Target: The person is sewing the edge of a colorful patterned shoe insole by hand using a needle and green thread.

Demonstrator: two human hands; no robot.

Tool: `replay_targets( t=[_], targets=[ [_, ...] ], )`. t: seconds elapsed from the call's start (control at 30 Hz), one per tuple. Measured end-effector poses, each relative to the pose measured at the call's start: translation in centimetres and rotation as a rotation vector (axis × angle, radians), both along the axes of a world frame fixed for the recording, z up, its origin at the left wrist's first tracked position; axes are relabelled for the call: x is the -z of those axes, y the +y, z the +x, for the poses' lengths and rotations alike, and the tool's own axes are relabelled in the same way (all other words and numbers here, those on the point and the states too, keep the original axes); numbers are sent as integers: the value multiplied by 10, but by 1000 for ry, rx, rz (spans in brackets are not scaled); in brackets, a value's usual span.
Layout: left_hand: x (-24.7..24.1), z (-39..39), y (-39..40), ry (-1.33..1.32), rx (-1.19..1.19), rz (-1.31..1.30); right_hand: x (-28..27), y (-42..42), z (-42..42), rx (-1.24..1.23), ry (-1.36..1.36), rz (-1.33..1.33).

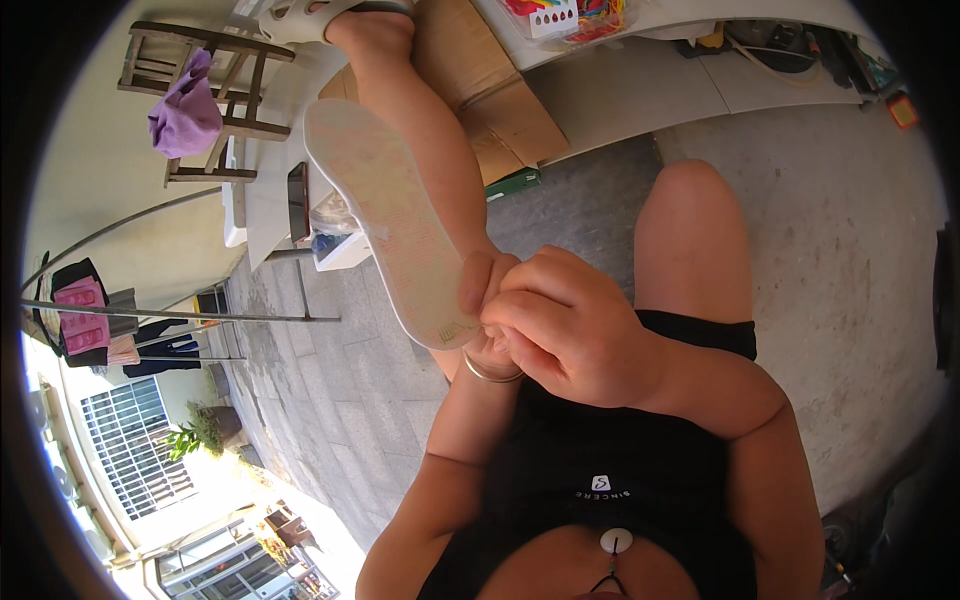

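A pale, shoe-sole-shaped fabric insole [390,217] with white edging and a faint printed reddish pattern is held up at a slant above my left leg. My left hand [487,281], with a silver bangle at its wrist, grips the insole's near end; a thumb or finger lies over its face. Green stitches [448,333] mark that end. From them a thin green thread [474,325] runs to my right hand [566,319], whose fingertips are pinched together right beside the insole's edge. Any needle between those fingertips is hidden. My right hand partly covers the left.
A cardboard box [517,112] lies beyond my left leg, near a table [675,15] bearing a plastic tray of colourful threads [600,19]. To the left are a wooden chair [251,94] with purple cloth, a dark phone or tablet [298,201] and a metal rack [180,308] with laundry.
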State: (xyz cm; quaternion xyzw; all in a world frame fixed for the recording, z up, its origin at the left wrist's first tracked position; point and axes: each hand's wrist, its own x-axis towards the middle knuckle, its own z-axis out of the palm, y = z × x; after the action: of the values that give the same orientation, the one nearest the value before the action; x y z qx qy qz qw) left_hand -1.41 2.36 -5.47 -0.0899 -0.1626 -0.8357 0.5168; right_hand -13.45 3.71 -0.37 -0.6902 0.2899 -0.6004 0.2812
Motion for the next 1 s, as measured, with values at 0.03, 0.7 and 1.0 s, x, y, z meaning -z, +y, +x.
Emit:
replay_targets(
  t=[0.03, 0.7, 1.0],
  targets=[
    [0, -1, 0, -7, -4, 0, 2, 0, 0, 2, -6, 3],
    [-38, 3, 8, -911, -126, 243, 57, 6, -57, -411, -421, 863],
    [-37, 3, 9, -943, -150, 218, 62, 5, -57, -428, -435, 830]
  ],
)
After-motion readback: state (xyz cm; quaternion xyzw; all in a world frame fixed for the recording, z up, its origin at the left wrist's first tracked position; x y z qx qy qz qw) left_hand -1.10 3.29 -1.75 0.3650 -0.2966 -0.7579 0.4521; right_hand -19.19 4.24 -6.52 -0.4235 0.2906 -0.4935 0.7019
